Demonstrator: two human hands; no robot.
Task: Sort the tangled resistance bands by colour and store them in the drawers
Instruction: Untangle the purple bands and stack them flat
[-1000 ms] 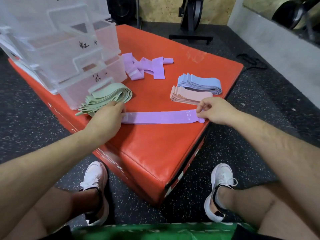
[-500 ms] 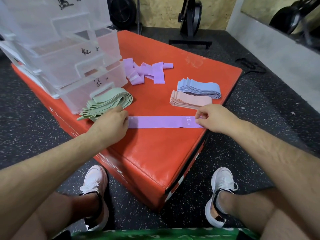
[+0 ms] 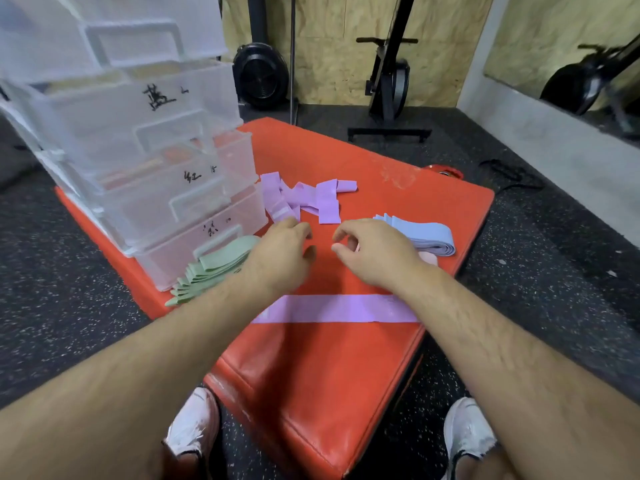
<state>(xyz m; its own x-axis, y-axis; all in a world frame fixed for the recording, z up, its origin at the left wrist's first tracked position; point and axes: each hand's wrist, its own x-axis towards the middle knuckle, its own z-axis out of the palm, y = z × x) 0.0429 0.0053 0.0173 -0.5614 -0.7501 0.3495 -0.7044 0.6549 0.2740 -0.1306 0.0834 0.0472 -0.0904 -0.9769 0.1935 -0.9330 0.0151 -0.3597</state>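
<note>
Lower centre: a flat purple band (image 3: pixel 332 308) lies straight across the red pad (image 3: pixel 311 375), nearer the viewer than both hands and partly under the forearms; no finger touches it. Centre: left hand (image 3: pixel 280 254) and right hand (image 3: pixel 374 254), side by side, fingers loosely curled, holding nothing. Just beyond the fingertips: a tangled purple pile (image 3: pixel 304 199); contact cannot be told. Left: green bands (image 3: pixel 214 268). Right: blue bands (image 3: pixel 422 233). Upper left: clear drawers (image 3: pixel 138 150).

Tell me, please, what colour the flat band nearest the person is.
The band is purple; the head view shows it best.
</note>
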